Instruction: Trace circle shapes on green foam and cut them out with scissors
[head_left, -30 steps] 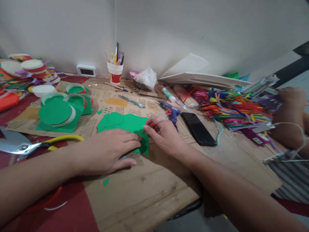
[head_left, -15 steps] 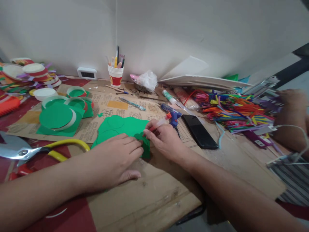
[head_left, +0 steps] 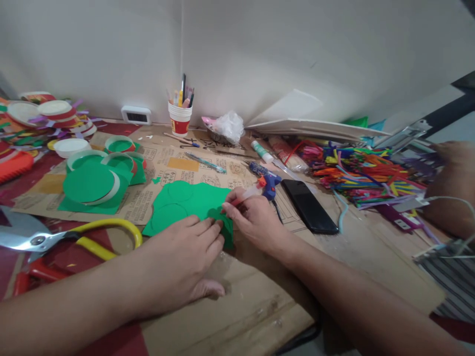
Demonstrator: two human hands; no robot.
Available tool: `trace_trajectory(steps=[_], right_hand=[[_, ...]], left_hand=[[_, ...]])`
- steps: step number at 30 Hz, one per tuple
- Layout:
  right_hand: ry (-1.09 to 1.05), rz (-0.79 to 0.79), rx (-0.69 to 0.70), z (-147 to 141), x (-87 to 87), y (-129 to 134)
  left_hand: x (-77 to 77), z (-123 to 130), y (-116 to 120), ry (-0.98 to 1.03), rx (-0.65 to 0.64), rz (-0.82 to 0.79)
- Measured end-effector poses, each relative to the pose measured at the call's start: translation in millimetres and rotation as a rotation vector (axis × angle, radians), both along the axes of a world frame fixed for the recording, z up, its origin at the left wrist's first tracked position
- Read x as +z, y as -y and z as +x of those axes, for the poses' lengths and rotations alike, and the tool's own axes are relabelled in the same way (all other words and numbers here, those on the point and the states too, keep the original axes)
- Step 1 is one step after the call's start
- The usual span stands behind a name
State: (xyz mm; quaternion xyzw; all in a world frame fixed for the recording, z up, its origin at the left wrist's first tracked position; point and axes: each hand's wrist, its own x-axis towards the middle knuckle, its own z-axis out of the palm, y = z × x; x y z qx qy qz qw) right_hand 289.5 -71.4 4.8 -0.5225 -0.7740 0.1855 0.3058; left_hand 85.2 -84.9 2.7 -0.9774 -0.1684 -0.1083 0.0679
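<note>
A sheet of green paper [head_left: 200, 195] lies on the cardboard, with round pencil-like outlines on its left part. My left hand [head_left: 189, 252] rests on its near edge, fingers stretched out and palm down. At the paper's right side, my right hand [head_left: 256, 217] is closed around a pen [head_left: 245, 193] with a pale barrel and red parts. The pen's lower end points at the paper beside my left fingertips; whether it touches cannot be seen. Left of the sheet are green paper pieces with cut cup rims [head_left: 91, 185] on them.
Large yellow-handled scissors [head_left: 104, 227] lie at left. Beyond my right hand are a blue glue gun [head_left: 270, 183], a black phone [head_left: 309, 205] and a pile of pipe cleaners [head_left: 363, 170]. A cup of pens [head_left: 180, 118] stands by the wall. Another person's arm [head_left: 451, 188] is at right.
The whole view has shifted slightly. My left hand sits a little nearer on the green paper, and more of the drawn outlines shows. My right hand still grips the pen.
</note>
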Motion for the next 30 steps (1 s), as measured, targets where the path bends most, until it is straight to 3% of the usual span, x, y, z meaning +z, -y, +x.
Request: trace_trajectory(steps=[8,30], right_hand=[[0.002,-0.017,-0.007,-3,-1.7,-1],[0.024,0.023,0.02,-15,-2.3,0]], left_hand=[[-6.3,0,2,0.021,0.011,0.024],[-2.4,1,3,0.044,0.027,0.061]])
